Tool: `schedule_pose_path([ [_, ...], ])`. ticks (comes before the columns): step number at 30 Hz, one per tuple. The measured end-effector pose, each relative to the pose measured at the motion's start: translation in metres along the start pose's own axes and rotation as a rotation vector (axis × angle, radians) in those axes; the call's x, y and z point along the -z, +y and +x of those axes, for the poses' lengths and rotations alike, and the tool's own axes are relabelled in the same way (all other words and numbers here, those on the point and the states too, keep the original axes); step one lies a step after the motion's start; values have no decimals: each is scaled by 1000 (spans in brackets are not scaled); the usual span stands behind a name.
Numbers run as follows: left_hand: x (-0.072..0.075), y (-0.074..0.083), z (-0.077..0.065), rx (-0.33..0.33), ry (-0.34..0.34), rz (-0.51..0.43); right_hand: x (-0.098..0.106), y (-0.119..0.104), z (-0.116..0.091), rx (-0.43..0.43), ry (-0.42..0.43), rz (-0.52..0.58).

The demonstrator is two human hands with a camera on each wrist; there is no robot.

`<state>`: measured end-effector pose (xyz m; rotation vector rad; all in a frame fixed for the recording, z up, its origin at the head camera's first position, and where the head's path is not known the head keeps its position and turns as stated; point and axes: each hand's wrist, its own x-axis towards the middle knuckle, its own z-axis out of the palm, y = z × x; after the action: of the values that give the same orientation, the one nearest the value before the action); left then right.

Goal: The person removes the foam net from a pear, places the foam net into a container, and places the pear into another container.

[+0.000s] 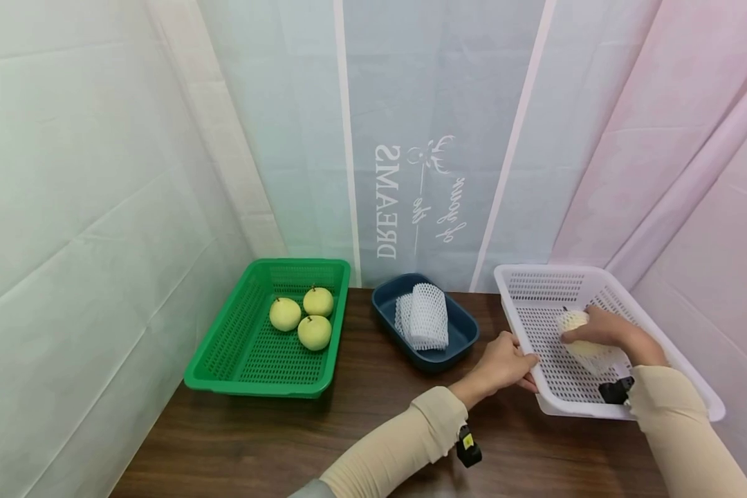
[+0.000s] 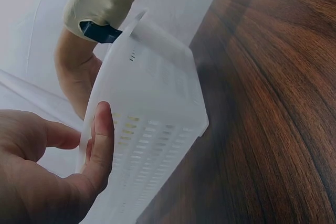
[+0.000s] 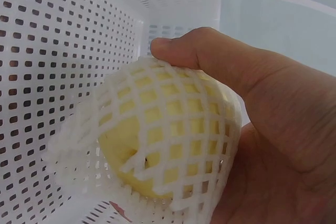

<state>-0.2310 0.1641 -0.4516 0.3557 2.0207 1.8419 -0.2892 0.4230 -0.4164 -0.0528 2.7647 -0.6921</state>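
Inside the white basket on the right, my right hand grips a pale yellow pear in a white foam net sleeve. Thumb and palm lie against the netting in the right wrist view, and the sleeve's loose end spreads over the basket's perforated wall. Some fingers are hidden behind the fruit. My left hand holds the basket's near left rim, pinching it between thumb and fingers; the left wrist view shows this hand at the rim from outside.
A green basket with three bare pears stands at the left. Between the baskets, a dark blue tray holds white foam net sleeves. All stand on a brown wooden table, with curtains behind and at the sides.
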Motion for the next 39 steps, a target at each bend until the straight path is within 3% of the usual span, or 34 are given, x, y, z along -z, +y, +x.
schedule_pose_path([
  [5, 0, 1, -2, 14, 15, -24, 1, -6, -1, 24, 13, 11],
  [11, 5, 0, -4, 14, 19, -33, 4, -13, -5, 13, 39, -48],
  [25, 14, 5, -3, -9, 48, 49, 9, -36, -11, 40, 101, -122],
  [34, 18, 8, 1, -23, 71, 167, 14, -54, -16, 94, 150, -137],
  [39, 24, 9, 5, -51, 85, 160, 13, -68, -20, 120, 178, -153],
])
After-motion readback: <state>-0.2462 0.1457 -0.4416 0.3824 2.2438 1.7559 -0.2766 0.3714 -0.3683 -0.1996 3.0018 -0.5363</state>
